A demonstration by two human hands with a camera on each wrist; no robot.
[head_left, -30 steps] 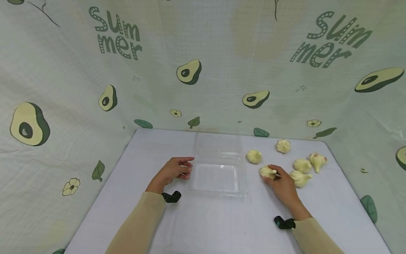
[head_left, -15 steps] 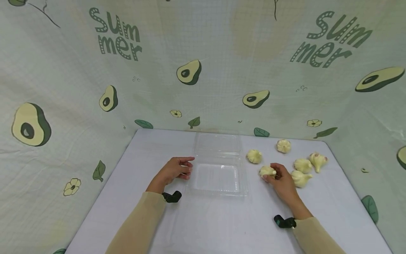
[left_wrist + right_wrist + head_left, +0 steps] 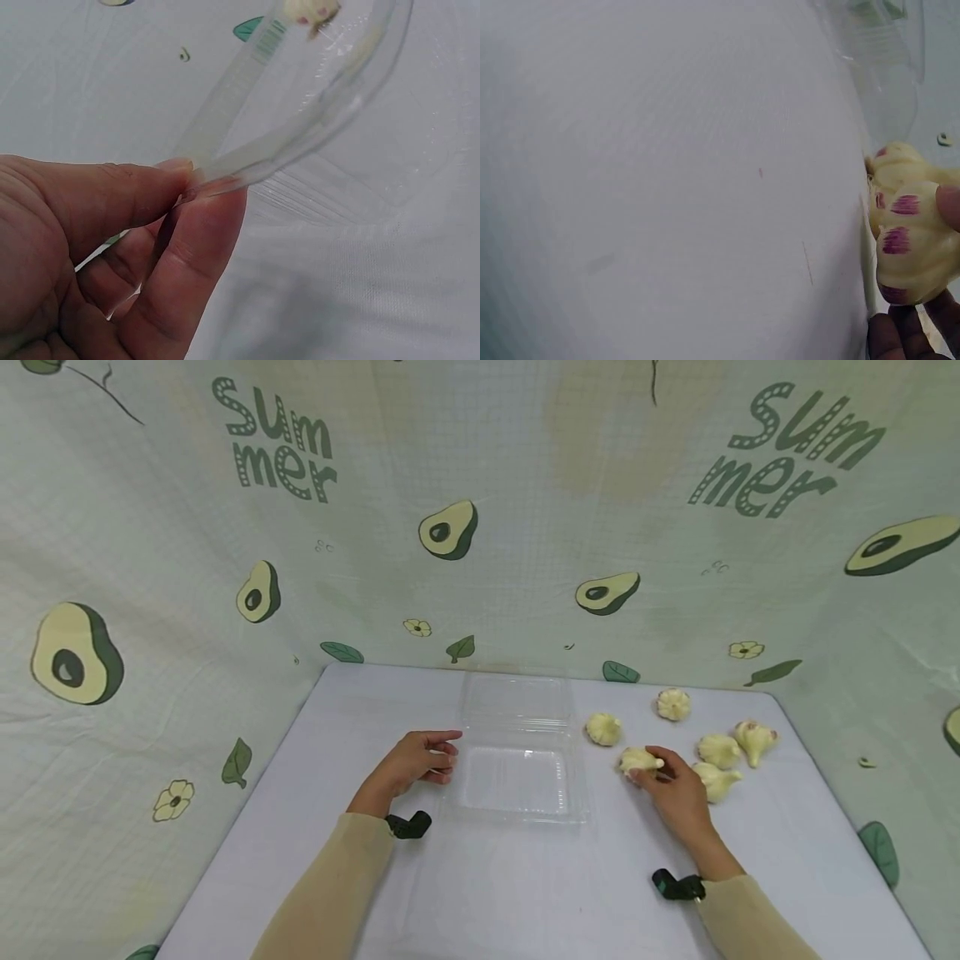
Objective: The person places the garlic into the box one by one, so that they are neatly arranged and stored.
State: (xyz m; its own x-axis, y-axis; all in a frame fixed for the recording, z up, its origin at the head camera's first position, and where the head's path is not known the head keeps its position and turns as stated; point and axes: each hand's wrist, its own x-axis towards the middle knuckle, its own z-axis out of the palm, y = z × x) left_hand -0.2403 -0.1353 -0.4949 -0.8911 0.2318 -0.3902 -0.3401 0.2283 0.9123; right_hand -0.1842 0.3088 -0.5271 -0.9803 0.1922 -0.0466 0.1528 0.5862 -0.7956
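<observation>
A clear plastic clamshell box [image 3: 573, 789] lies opened out on the table, its lid [image 3: 516, 700] folded back. My left hand [image 3: 405, 768] is at the box's left side; in the left wrist view, thumb and finger pinch its rim [image 3: 289, 142]. To the right of the box, my right hand [image 3: 678, 797] holds a garlic bulb [image 3: 637, 761] between thumb and fingers, its stem pointing right. Purple streaks mark this garlic bulb [image 3: 911, 259] in the right wrist view. Behind it there sits another garlic bulb [image 3: 896, 166].
One garlic bulb [image 3: 603, 728] sits just right of the box and another garlic bulb [image 3: 673, 704] farther back. Several more, among them a pink-tinged garlic bulb [image 3: 754, 741], cluster beyond my right hand. Printed cloth [image 3: 525, 560] walls in the white table [image 3: 480, 893].
The garlic bulb in my right hand has turned and shifted slightly right, its stem now showing more. My left hand stays at the box's edge.
</observation>
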